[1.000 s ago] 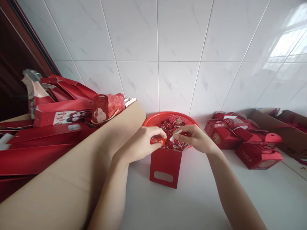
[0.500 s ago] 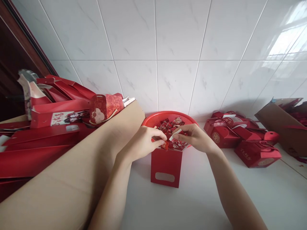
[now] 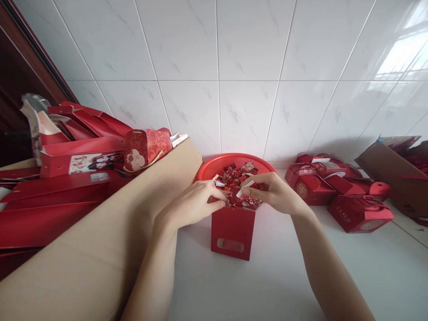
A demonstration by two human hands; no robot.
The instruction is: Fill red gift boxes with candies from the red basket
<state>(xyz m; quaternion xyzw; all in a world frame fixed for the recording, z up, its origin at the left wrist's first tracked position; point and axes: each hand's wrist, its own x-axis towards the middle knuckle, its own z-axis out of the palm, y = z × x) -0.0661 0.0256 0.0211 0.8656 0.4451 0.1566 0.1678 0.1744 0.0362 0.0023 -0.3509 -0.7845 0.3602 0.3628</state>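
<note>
A red paper gift box point(image 3: 231, 234) with an oval cut-out in its front stands upright on the table, its top open. My right hand point(image 3: 274, 191) pinches a pale-edged top flap of the box between thumb and fingers. My left hand point(image 3: 197, 203) is at the left side of the box's mouth, thumb and index finger a little apart with nothing visible between them. Right behind the box, an orange-red plastic basket point(image 3: 207, 168) holds many small wrapped sweets point(image 3: 234, 174). Most of the box's inside is hidden from me.
To the left leans a large cardboard carton point(image 3: 100, 240) with flat red boxes and bags in it. Several closed red gift boxes point(image 3: 359, 214) stand at the right. Beyond them is another brown carton point(image 3: 391, 178). A tiled wall point(image 3: 247, 116) rises behind the basket.
My left hand has drawn slightly left from the box's mouth, and the orange-red wrapped piece under its fingertips no longer shows. My right hand keeps its hold on the flap.
</note>
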